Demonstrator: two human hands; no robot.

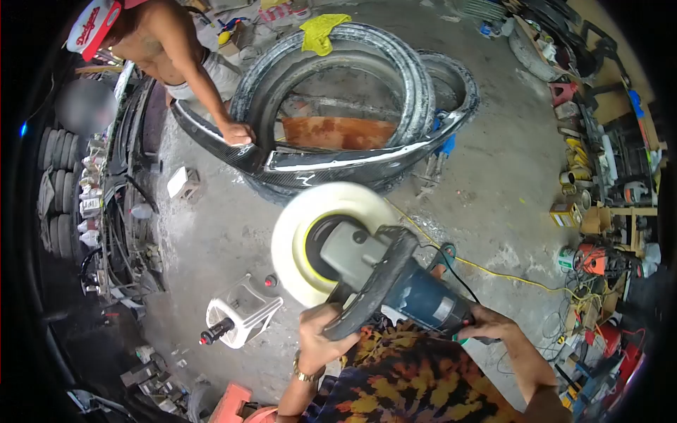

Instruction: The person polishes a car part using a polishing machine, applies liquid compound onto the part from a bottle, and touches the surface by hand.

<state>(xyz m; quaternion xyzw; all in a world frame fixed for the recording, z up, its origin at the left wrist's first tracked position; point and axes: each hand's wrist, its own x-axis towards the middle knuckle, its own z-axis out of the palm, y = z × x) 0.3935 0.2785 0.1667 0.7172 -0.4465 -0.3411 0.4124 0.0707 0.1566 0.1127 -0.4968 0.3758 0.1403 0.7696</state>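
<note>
At the far left of the frame, tyres (pixel 63 187) stand stacked. In the upper left, a co-worker in a red-and-white cap (pixel 94 29) rests one hand (pixel 238 134) on a long, dark, curved part (pixel 352 168) that extends through the upper centre, its upper edge marked with white. At lower left of centre, a white stool (pixel 257 310) bears a dark object with a red end (pixel 217 330). In the lower centre, the wearer's left hand (pixel 321 337) is clamped around the black front handle of a power polisher (pixel 347 248). The tool occupies the centre of the frame, its pale round pad (pixel 290 236) facing upper left; whether the pad touches the curved part cannot be told. Above, a yellow cloth (pixel 326 34) drapes over a large ring (pixel 417 84). Right of centre, the right hand (pixel 491 324) is wrapped around the rear of the polisher's blue body. A yellow cord (pixel 504 273) crosses the concrete floor (pixel 508 190) toward clutter at the right edge.
</note>
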